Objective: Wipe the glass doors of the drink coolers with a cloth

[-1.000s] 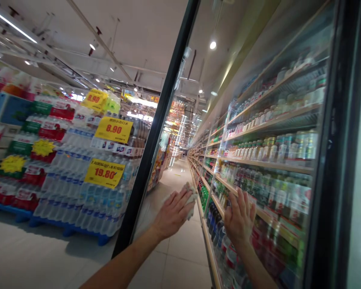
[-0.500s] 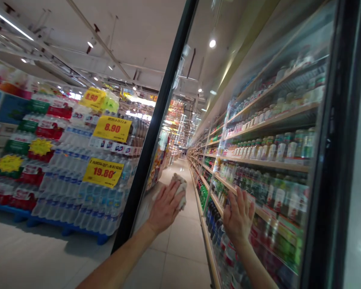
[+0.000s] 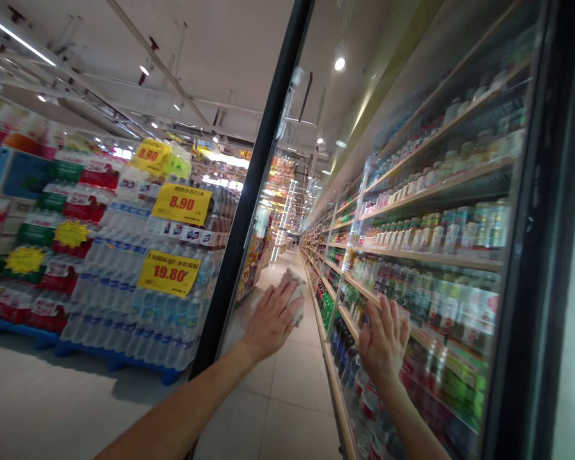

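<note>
My left hand [image 3: 272, 324] presses a crumpled whitish cloth [image 3: 294, 295] against a tall glass pane [image 3: 326, 383]. Its fingers are stretched over the cloth and partly cover it. To the right, my right hand [image 3: 384, 342] has its fingers up and apart, with nothing visible in them. It appears to rest on the same glass, though contact is hard to make out. A black frame edge [image 3: 249, 217] runs slanted along the pane's left side, and another dark upright frame [image 3: 544, 255] borders it on the right.
Shelves of bottled drinks [image 3: 426, 255] show in the glass, through it or mirrored. On the left, stacked packs of water bottles [image 3: 124, 294] stand on a blue pallet [image 3: 119, 361], with yellow price signs [image 3: 181, 203]. Pale tiled floor [image 3: 43, 396] lies in front.
My left hand has slid slightly right with the cloth, its forearm following. My right hand is nearly in place, a touch further right in view. The surroundings have shifted only a little.
</note>
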Demonstrator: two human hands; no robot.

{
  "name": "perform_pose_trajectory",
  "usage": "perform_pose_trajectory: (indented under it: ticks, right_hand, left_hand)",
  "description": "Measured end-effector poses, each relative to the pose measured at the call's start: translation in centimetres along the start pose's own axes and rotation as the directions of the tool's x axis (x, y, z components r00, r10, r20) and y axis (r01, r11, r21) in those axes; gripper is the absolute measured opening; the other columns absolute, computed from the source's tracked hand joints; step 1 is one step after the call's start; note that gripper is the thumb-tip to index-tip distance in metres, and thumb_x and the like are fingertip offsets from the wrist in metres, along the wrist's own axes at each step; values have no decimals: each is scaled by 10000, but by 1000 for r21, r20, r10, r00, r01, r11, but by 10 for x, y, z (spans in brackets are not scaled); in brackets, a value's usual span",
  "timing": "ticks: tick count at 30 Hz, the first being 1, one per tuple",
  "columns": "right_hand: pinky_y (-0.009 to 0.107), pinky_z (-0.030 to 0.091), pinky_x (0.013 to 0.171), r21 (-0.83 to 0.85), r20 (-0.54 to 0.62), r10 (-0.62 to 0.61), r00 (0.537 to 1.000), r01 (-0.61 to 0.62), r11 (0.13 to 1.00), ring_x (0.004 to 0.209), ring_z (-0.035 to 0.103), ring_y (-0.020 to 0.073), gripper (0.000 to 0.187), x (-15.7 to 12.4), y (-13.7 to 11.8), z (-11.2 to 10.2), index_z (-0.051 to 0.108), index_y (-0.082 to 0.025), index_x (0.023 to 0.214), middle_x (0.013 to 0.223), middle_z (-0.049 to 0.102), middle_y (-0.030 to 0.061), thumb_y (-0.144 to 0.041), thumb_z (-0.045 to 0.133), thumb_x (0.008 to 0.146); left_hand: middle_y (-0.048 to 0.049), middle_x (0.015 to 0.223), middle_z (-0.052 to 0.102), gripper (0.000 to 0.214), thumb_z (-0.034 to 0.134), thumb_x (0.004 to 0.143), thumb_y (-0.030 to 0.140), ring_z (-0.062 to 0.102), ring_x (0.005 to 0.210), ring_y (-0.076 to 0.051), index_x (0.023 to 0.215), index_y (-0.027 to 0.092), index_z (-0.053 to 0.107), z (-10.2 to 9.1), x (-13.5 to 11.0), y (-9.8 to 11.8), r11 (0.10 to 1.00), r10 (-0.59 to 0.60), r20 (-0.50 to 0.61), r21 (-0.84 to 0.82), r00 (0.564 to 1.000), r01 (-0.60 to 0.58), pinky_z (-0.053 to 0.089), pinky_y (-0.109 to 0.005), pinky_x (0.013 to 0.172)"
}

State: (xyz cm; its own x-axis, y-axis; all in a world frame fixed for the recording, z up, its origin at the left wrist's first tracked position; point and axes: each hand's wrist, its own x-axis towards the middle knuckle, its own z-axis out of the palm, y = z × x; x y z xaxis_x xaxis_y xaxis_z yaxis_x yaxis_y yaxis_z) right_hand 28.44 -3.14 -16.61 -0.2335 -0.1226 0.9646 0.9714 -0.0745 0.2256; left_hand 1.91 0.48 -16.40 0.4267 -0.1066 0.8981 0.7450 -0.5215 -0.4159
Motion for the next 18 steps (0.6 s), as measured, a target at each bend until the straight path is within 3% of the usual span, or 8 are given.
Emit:
perform_pose_trajectory:
  ticks: [2,4,8,11,14,18]
  right_hand:
    - [504,239,1059,4,5,3,1000,-3,1000,1308,353,274,552,-1,0,1,344,-208,1380,1404,407,120,-213,426,834]
    - [503,243,1058,5,12,3,1000,-4,1000,1305,358,276,547,-1,1,1,353,-210,1375,1403,407,119,-218,430,834]
    - [511,256,1051,11,21,25,999,-25,1000,1303,363,285,509,0,1,-1,391,-214,1352,1380,437,125,-231,432,845]
    - [526,259,1051,64,18,68,997,-69,996,1310,353,289,473,6,-6,-8,421,-210,1331,1371,446,131,-231,435,858]
    - [525,287,1052,269,12,42,999,-44,962,1317,345,274,494,23,-28,-18,382,-218,1354,1413,388,127,-184,410,862]
    - [426,393,1029,642,64,-87,994,25,767,1302,378,210,531,53,-69,-23,299,-209,1394,1411,390,116,-131,344,870]
  left_hand:
    - [-66,1418,396,423,485,841,232,193,1381,-198,1263,230,456,2,-1,2,987,159,33,-26,987,-158,211,-384,1108]
    - [-42,1413,407,424,488,847,256,213,1375,-176,1269,255,448,3,0,1,978,207,46,-37,977,-206,192,-367,1117]
    - [-116,1432,361,437,451,851,227,172,1387,-224,1286,193,429,1,12,-8,994,-106,1,-13,994,106,233,-443,1095]
    - [-118,1429,365,462,432,846,193,152,1391,-222,1306,183,394,2,24,-4,994,-94,7,-58,996,94,250,-450,1087]
    - [-110,1404,407,529,409,845,163,174,1386,-190,1362,157,294,6,38,9,988,-38,28,-149,999,42,260,-415,1090]
    - [-127,1378,436,585,376,872,196,243,1364,-166,1408,127,151,9,54,16,969,-21,6,-246,1000,22,285,-396,1078]
